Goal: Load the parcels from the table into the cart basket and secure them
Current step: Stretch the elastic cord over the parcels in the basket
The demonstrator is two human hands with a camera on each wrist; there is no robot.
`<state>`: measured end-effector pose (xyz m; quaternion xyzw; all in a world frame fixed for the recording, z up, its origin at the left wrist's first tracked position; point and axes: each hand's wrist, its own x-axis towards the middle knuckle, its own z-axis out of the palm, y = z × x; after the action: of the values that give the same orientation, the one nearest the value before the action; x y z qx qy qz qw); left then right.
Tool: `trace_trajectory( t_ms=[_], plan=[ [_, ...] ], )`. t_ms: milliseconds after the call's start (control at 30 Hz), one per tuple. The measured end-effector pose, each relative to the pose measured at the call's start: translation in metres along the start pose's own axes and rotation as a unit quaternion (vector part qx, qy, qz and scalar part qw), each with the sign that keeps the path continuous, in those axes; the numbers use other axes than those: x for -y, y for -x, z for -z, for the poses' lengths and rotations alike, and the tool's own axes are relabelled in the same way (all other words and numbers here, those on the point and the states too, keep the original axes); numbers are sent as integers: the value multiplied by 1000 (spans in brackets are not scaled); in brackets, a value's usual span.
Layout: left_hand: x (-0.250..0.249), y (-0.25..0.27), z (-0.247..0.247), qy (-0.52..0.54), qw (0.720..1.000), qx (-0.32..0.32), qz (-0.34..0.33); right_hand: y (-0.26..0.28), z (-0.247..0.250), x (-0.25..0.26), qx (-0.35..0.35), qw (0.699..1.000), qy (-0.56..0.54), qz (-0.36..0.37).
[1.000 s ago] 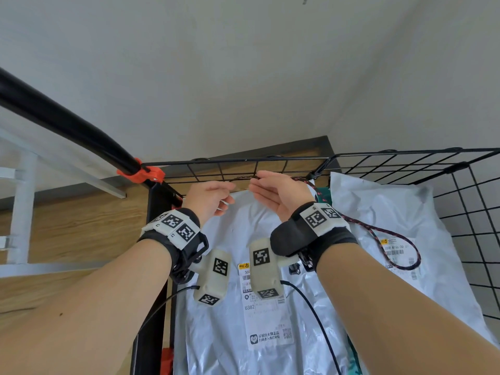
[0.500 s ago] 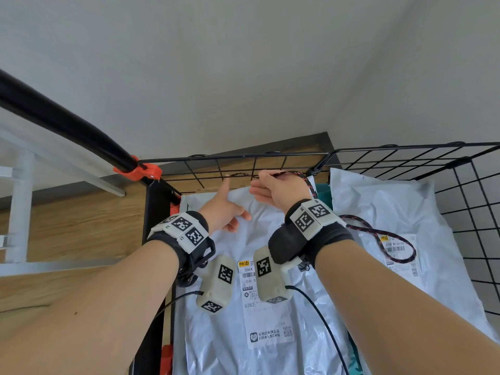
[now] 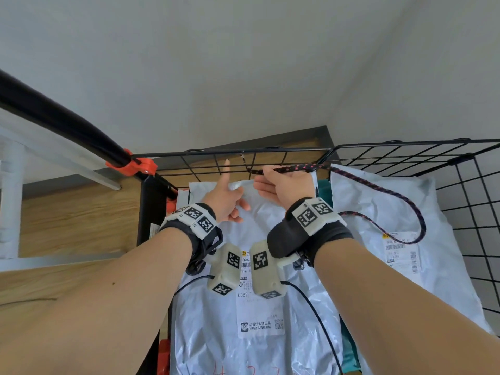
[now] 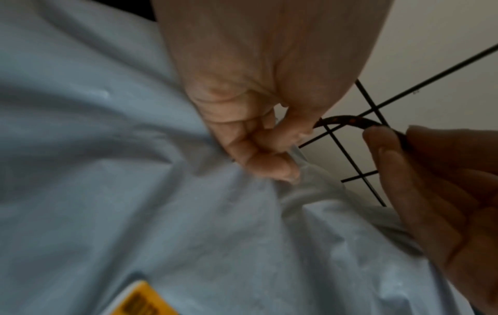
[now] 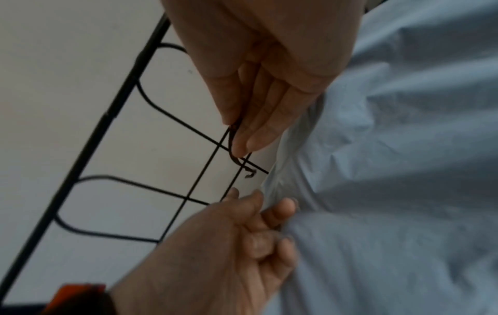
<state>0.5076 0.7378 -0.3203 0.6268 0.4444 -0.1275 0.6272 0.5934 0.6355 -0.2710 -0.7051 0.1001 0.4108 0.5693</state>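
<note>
Two white plastic mailer parcels (image 3: 259,307) (image 3: 378,209) lie in the black wire cart basket (image 3: 286,150). A dark rope with pink flecks (image 3: 378,188) hooks over a wire of the basket's far wall, then loops back across the right parcel. My right hand (image 3: 266,180) pinches the rope (image 5: 233,153) just short of the mesh. My left hand (image 3: 230,196) is beside it to the left and holds nothing. Its index finger points up at the mesh and its other fingers curl against the left parcel's edge (image 4: 296,162).
The black cart handle (image 3: 54,115) runs to an orange clamp (image 3: 132,166) at the basket's left corner. Wooden floor (image 3: 75,212) and a white frame (image 3: 10,185) lie to the left, with a pale wall behind. A teal item (image 3: 323,185) shows between the parcels.
My left hand has come away from the basket rim, dropped a little and raised its index finger. My right hand keeps its pinch on the rope near the mesh.
</note>
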Motion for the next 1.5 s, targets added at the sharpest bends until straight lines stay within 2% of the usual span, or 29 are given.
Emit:
trace_trajectory(
  t_ms=[133, 200, 267, 333, 400, 533, 667, 733, 833, 1000, 1100, 1167, 1267, 1367, 1500],
  plan=[
    [4, -1, 4, -53, 998, 19, -27, 5, -2, 1, 31, 999, 21, 25],
    [4, 1, 4, -101, 994, 25, -45, 4, -4, 2, 18, 993, 88, 76],
    [2, 5, 3, -134, 989, 20, -54, 3, -4, 1, -8, 971, 188, 147],
    [1, 8, 2, -136, 989, 13, -59, 4, -3, 0, -9, 962, 218, 167],
    [1, 7, 2, -138, 988, 10, -64, 4, -3, -1, 4, 974, 181, 140],
    [1, 0, 4, -174, 982, 10, -75, 2, -2, 11, 50, 997, 60, 19],
    [0, -6, 7, -214, 974, 27, -66, 1, -4, 11, 51, 998, 44, 5],
    [0, -9, 5, -156, 986, 8, -62, -1, -5, 8, 53, 998, 32, -4],
    [1, -14, 4, 3, 999, -26, -44, -3, -1, 7, 63, 998, 7, -11],
    [-6, -4, 4, 214, 976, -34, -8, 0, 8, 3, 75, 997, -8, -5],
    [-3, 5, 5, 246, 969, -32, 13, 3, 9, -4, 91, 995, 31, -16],
    [-1, 8, 10, 202, 979, -22, 14, 3, 7, -11, 122, 987, 109, -5],
    [-5, 11, 19, 109, 994, -26, -7, -2, -1, -18, 166, 942, 290, 35],
    [-12, 15, 22, 30, 998, -53, -24, -8, -6, -20, 170, 913, 369, 28],
    [-12, 17, 22, -144, 981, -83, -104, -9, -10, -24, 183, 867, 459, 67]
  ],
)
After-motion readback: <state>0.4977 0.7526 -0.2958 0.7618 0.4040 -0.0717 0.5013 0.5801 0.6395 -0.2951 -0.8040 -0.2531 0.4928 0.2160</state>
